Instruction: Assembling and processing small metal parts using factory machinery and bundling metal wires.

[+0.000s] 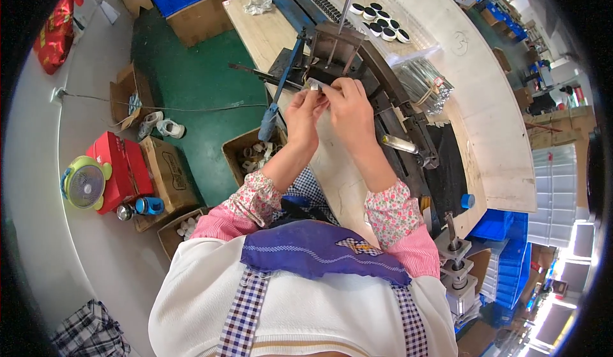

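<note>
Fingertips meet at the upper center of the frame as a person's left hand pinches a small silvery piece in front of a dark metal fixture, the grip all but closed around it. The right hand curls in alongside; whether its grip also has hold of the piece cannot be told. A lever with a worn blue handle stands just left of the hands, above an open brown cardboard carton. At upper right, white round parts with black tops sit on the pale wooden counter. A loosened pinch could drop so small a piece into the fixture; a bumped lever, if linked to it, could catch fingers.
</note>
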Demonstrator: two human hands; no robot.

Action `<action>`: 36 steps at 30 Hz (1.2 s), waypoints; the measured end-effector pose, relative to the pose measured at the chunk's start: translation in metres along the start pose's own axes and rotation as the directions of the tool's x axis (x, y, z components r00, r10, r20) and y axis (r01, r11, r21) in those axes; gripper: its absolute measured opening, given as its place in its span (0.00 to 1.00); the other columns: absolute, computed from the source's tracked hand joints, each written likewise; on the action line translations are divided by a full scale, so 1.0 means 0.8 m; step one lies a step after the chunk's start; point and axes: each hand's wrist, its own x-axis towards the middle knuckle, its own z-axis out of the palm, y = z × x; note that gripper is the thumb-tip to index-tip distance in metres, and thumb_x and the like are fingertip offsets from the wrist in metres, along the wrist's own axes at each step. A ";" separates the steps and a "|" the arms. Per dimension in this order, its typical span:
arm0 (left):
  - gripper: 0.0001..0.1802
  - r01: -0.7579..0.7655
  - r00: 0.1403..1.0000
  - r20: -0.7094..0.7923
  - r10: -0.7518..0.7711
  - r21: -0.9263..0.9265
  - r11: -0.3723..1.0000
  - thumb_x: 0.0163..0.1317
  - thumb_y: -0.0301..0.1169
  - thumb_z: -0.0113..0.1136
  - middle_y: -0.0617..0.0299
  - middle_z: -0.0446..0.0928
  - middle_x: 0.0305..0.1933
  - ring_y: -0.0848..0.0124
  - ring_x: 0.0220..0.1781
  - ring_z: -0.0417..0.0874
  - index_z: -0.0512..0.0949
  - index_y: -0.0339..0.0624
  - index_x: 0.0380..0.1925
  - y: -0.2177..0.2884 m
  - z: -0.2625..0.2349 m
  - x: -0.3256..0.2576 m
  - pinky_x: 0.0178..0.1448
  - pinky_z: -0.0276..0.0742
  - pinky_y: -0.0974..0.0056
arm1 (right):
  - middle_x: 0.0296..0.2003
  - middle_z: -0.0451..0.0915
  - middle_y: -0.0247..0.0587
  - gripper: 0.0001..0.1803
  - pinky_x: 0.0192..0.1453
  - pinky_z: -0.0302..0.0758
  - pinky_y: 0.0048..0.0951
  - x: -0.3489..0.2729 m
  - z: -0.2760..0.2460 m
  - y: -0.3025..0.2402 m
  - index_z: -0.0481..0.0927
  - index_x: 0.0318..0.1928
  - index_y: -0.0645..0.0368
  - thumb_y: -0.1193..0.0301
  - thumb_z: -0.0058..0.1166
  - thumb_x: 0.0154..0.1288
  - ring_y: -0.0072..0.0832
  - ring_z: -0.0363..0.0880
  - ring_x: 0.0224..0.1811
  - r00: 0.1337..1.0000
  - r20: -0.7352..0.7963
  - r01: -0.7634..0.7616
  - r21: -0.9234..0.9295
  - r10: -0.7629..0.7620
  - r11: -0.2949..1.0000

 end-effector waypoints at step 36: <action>0.10 0.083 0.996 0.007 -0.089 0.321 0.943 0.67 0.33 0.54 0.57 0.79 0.32 0.72 0.28 0.80 0.72 0.35 0.35 -0.022 -0.044 0.027 0.35 0.82 0.68 | 0.44 0.76 0.44 0.29 0.44 0.76 0.39 -0.241 -0.143 -0.016 0.72 0.53 0.54 0.58 0.65 0.50 0.43 0.79 0.42 0.536 0.704 -0.555 -0.123 0.466 0.823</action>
